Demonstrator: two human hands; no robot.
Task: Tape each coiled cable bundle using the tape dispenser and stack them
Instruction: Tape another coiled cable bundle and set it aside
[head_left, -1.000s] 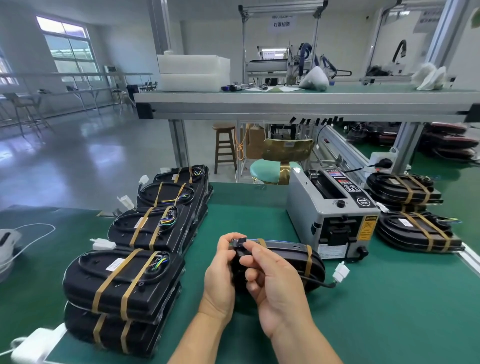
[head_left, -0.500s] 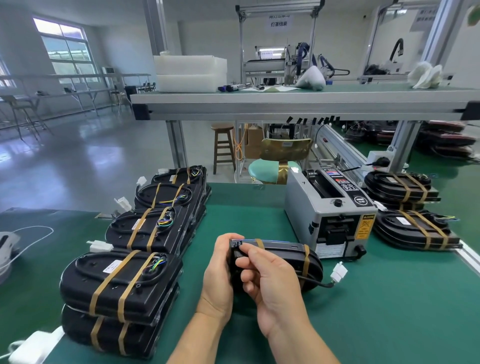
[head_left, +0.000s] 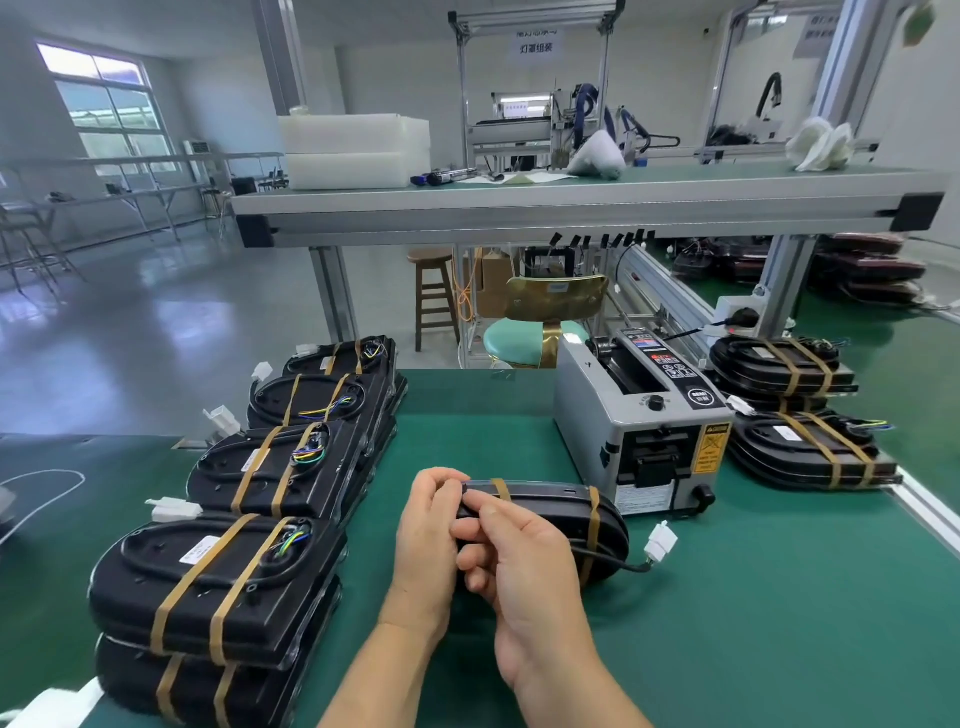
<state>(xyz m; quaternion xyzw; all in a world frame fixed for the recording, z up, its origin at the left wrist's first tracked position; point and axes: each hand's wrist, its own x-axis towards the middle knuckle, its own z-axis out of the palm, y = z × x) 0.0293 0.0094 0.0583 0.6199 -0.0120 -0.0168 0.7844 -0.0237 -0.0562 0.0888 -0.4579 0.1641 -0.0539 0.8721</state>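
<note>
A black cable bundle (head_left: 561, 506) with two tan tape bands stands on edge at the middle of the green mat. My left hand (head_left: 426, 540) grips its near left end. My right hand (head_left: 514, 566) pinches the same end, thumb on the top edge beside a tape band. Its white connector (head_left: 660, 540) trails off to the right. The grey tape dispenser (head_left: 644, 421) sits just behind the bundle. A row of taped bundle stacks (head_left: 228, 577) runs along the left. Two more taped stacks (head_left: 805, 452) lie right of the dispenser.
A raised shelf (head_left: 587, 200) crosses overhead with white boxes and cloths on it. A wooden stool (head_left: 434, 296) and a teal chair (head_left: 535, 332) stand beyond the table's far edge. The mat's right edge meets a white rail (head_left: 924, 512). Bare mat lies at the front right.
Both hands stay on the bundle's near end; my right thumb has shifted slightly along the top edge. The view has drifted a little.
</note>
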